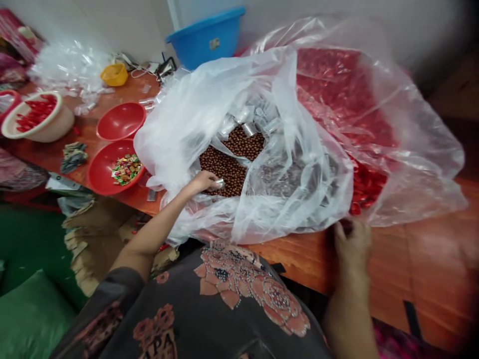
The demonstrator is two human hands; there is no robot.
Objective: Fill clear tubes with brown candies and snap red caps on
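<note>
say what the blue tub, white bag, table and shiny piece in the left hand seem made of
Blue tub: likely moulded plastic, smooth and evenly coloured. White bag: thin plastic film, by its see-through folds. Table: perhaps wood or wood-look board, with a reddish, faintly shiny surface. Shiny piece in the left hand: clear plastic or something metallic; glinting, too small to tell.

top [194, 279]: is showing dark grey | salmon flowers [277, 299]: are spreading over the chest, pale dots edging petals | letters "APA" [160, 345]: are sitting beneath smaller flowers [162, 316] | left sleeve [114, 291]: is ending near elbow | left hand [204, 183], right hand [353, 239]: are going bare
</note>
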